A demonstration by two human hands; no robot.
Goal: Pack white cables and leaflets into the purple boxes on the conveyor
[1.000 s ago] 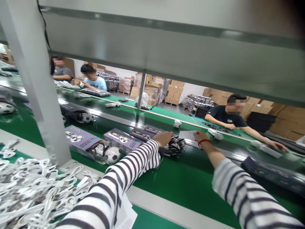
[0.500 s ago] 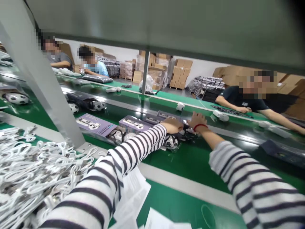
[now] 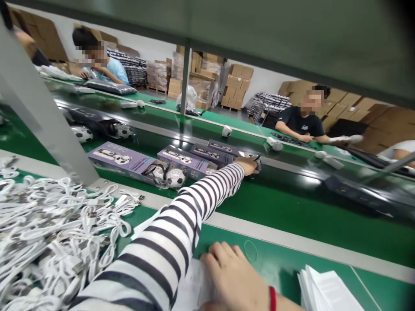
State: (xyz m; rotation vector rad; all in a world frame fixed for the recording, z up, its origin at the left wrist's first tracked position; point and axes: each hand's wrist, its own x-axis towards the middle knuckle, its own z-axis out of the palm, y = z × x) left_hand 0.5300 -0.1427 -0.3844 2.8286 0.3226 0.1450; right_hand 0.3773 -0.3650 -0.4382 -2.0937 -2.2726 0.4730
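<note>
Head view: Your left hand [image 3: 247,166] stretches out over the green assembly belt [image 3: 285,218], fingers curled together on a dark cable bundle [image 3: 256,161] (most of it hidden by those fingers), just beyond the far end of a row of purple retail boxes [image 3: 183,157]. A striped sleeve [image 3: 194,207] runs up from the lower left of the frame to that hand.

Your right hand [image 3: 233,276], a red string bracelet [image 3: 272,298] at its wrist, sits low in the frame, well apart from the left, fingers spread and pressing on a loose paper sheet [image 3: 194,287]. A stack of printed sheets [image 3: 324,289] lies just to its right.

A black-and-white soccer ball [image 3: 175,178] sits against the nearest boxes, and a heap of white USB cables [image 3: 48,229] lies beside your left forearm. Across the line, a co-worker in a black T-shirt [image 3: 300,127] reaches both hands over the far bench (another, in a light blue T-shirt [image 3: 106,71], works farther down). Cardboard cartons [image 3: 240,82] are piled behind them.
</note>
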